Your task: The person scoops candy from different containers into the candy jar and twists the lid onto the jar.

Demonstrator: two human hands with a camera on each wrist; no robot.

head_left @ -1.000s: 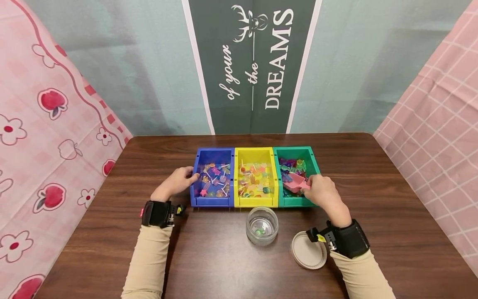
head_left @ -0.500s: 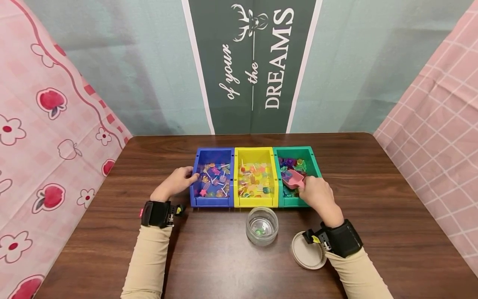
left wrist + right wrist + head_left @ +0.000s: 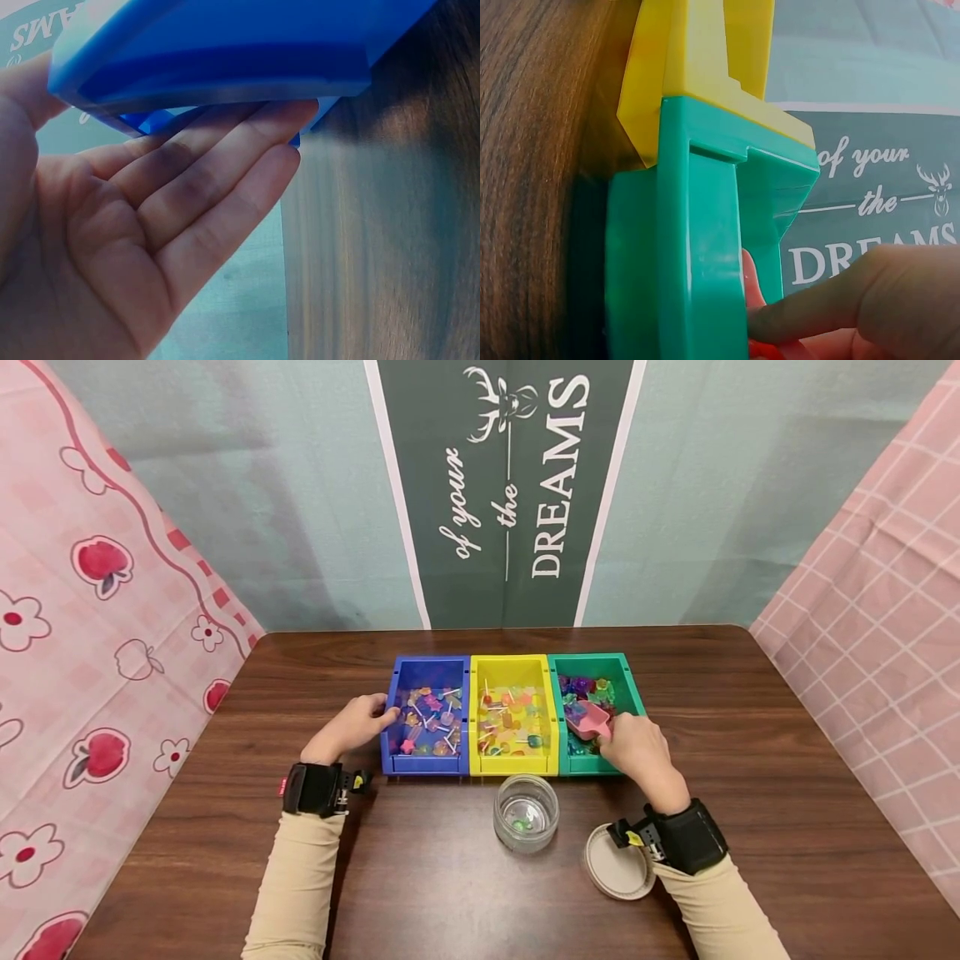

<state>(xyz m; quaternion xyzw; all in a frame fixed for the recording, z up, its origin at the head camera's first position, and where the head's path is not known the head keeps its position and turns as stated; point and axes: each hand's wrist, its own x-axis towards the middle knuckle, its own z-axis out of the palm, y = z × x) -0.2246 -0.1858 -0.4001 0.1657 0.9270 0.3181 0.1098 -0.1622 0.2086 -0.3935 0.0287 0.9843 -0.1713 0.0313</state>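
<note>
My right hand [image 3: 636,745] grips the handle of a small pink scoop [image 3: 590,720] inside the green bin [image 3: 626,672]. Blue-purple pieces lie in the scoop, among shiny coloured gem-like pieces [image 3: 577,687]. In the right wrist view a finger and thumb pinch the scoop [image 3: 751,277] behind the green front wall. My left hand [image 3: 352,727] holds the left wall of the blue bin [image 3: 427,766], thumb at the rim and fingers along the outside. Seen from the left wrist, those fingers [image 3: 217,187] lie nearly straight against the blue wall [image 3: 225,67].
Between them stands a yellow bin [image 3: 513,766] with lollipop-shaped and other small pieces; similar pieces fill the blue bin. A clear jar [image 3: 527,814] with something green at its bottom stands in front. Its round pale lid [image 3: 618,864] lies under the right wrist camera.
The scoop has tilted up and shifted slightly left and back in the green bin, and now carries pieces. My right hand moved with it, then stayed nearly still. The left hand has not moved.
</note>
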